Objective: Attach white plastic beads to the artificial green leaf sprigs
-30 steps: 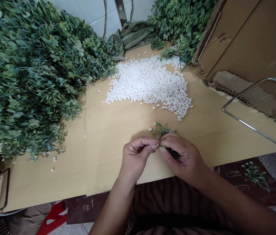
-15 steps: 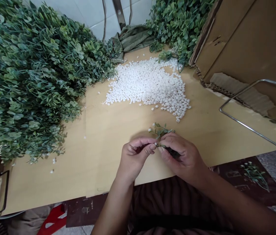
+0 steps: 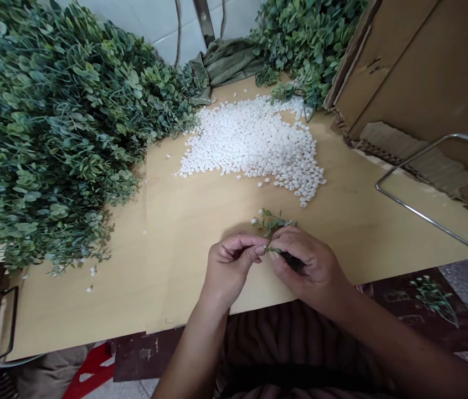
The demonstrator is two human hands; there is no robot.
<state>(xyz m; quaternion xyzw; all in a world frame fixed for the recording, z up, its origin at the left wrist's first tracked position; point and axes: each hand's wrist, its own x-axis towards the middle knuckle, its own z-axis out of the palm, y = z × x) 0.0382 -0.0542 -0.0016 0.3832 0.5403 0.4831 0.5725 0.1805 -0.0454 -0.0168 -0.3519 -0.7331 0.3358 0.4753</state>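
Over the front part of the table my two hands meet at a small artificial green sprig point(image 3: 273, 223), which has white buds on some tips. My right hand point(image 3: 306, 263) is closed around the sprig's stems, part of which its fingers hide. Between the thumb and forefinger of my left hand point(image 3: 231, 263) a small white bud point(image 3: 266, 247) is pinched at a stem tip, right beside the right fingertips. Beyond the hands lies a wide heap of loose white buds point(image 3: 250, 138).
A big pile of artificial greenery point(image 3: 59, 127) covers the left side, with more greenery point(image 3: 308, 44) at the back right. A cardboard box point(image 3: 425, 72) and a bent metal rod point(image 3: 425, 213) stand at right. Below the table edge, a finished-looking sprig point(image 3: 435, 299) lies on a dark board.
The view has shifted very slightly. Both hands keep their hold on the sprig and bud, with the left fingertips a touch closer in.
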